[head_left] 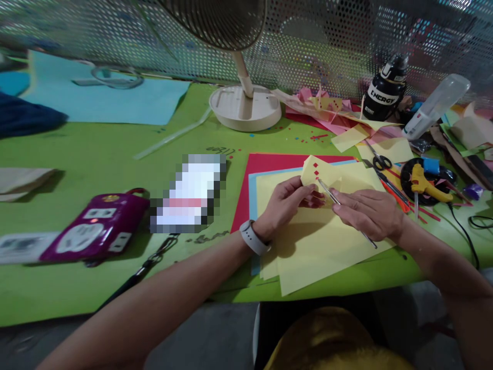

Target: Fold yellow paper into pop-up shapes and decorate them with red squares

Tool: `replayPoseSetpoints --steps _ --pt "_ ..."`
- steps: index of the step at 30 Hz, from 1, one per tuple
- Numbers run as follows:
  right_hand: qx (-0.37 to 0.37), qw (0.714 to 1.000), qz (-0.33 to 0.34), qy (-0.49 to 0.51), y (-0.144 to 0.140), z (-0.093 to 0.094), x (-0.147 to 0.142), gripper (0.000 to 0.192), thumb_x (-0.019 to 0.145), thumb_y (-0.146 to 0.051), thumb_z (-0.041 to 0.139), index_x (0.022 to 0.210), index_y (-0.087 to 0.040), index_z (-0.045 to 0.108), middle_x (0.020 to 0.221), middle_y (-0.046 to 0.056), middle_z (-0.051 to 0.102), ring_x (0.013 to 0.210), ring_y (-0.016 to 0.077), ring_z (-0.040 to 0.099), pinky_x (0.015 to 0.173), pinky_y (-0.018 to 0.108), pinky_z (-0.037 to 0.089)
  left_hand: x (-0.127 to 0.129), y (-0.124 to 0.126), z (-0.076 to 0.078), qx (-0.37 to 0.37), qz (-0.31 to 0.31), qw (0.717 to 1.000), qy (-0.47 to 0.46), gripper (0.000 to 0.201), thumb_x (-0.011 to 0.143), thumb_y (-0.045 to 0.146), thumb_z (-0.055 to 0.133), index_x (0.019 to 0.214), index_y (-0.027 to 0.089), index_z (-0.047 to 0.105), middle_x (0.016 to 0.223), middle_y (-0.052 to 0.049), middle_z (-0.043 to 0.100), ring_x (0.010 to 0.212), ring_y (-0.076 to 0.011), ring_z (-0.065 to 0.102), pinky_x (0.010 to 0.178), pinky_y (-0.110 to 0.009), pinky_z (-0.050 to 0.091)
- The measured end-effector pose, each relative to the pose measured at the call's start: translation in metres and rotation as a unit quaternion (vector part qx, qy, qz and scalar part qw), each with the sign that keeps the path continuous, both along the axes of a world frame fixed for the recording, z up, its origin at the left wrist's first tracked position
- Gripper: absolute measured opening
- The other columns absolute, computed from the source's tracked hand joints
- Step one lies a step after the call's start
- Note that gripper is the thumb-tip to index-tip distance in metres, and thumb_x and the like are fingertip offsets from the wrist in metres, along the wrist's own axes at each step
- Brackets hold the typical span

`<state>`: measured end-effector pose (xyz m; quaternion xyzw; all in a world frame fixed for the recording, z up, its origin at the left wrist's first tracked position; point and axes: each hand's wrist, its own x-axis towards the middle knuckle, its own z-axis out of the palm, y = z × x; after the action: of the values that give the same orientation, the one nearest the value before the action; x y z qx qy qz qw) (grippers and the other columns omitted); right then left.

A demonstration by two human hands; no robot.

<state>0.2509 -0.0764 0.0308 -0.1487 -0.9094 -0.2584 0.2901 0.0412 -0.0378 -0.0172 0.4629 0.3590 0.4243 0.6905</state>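
My left hand (pixel 289 199), with a pale watch band at its wrist, pinches a small folded piece of yellow paper (pixel 322 168). Red diamond shapes run in a line down its near face. In my right hand (pixel 367 211) lies a slim pair of metal tweezers (pixel 327 190), pointing up and left, its tip at the lowest red diamond. Whether the tip grips a piece is too small to tell. Both hands are above a stack of yellow sheets (pixel 308 257), with a light blue sheet (pixel 252 205) and a red sheet (pixel 246 200) showing beneath.
Scissors (pixel 381 162), a yellow glue gun (pixel 427 185) and paper scraps (pixel 348 139) lie to the right. A black bottle (pixel 383 92) and clear bottle (pixel 439 105) are behind. A fan base (pixel 245 110) stands at the back; a phone (pixel 188 195) and purple device (pixel 102 223) lie left.
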Motion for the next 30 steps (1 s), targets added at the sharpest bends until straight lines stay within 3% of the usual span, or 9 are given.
replayPoseSetpoints --steps 7,12,17,23,30 --pt "0.003 1.0 -0.016 -0.004 -0.0005 -0.0025 0.0003 0.014 0.097 -0.014 0.052 0.104 -0.017 0.064 0.102 0.013 0.079 0.092 0.0189 0.075 0.073 0.03 0.063 -0.0002 0.0006 -0.0024 0.007 0.004 1.0 0.01 0.028 0.077 0.043 0.076 0.082 0.017 0.066 0.076 -0.004 0.074 0.068 -0.0167 0.071 0.075 -0.033 0.059" --pt "0.001 1.0 -0.005 0.0 -0.0005 -0.0042 -0.0004 0.016 0.095 -0.012 0.055 0.109 -0.008 0.061 0.101 0.019 0.078 0.092 0.0206 0.076 0.073 0.031 0.063 0.0002 0.0003 -0.002 0.003 0.007 1.0 0.002 0.03 0.075 0.043 0.078 0.083 0.017 0.067 0.074 -0.004 0.075 0.067 -0.0164 0.07 0.074 -0.032 0.059" --pt "0.004 1.0 -0.019 -0.006 -0.0006 -0.0042 -0.0003 0.013 0.098 -0.014 0.052 0.107 -0.013 0.061 0.102 0.014 0.079 0.088 0.016 0.075 0.073 0.028 0.062 0.0002 -0.0002 -0.0014 0.002 0.006 1.0 -0.003 0.029 0.075 0.042 0.079 0.081 0.016 0.067 0.074 -0.004 0.074 0.067 -0.0158 0.07 0.073 -0.03 0.059" --pt "-0.01 1.0 -0.006 -0.002 0.0 -0.0061 0.0003 0.016 0.094 -0.012 0.057 0.11 -0.009 0.061 0.103 0.018 0.078 0.092 0.0203 0.075 0.072 0.03 0.062 -0.0001 -0.0008 -0.0009 0.009 0.008 1.0 0.001 0.026 0.076 0.039 0.078 0.082 0.017 0.067 0.073 -0.003 0.074 0.067 -0.0157 0.069 0.073 -0.031 0.058" --pt "-0.008 1.0 -0.01 0.002 -0.0007 -0.0046 0.0004 0.014 0.096 -0.013 0.055 0.108 -0.013 0.061 0.101 0.016 0.079 0.091 0.0183 0.076 0.072 0.029 0.062 0.0007 -0.0008 -0.0006 0.018 0.011 1.0 0.009 0.027 0.077 0.042 0.077 0.08 0.017 0.067 0.07 -0.002 0.071 0.066 -0.0153 0.068 0.072 -0.031 0.057"
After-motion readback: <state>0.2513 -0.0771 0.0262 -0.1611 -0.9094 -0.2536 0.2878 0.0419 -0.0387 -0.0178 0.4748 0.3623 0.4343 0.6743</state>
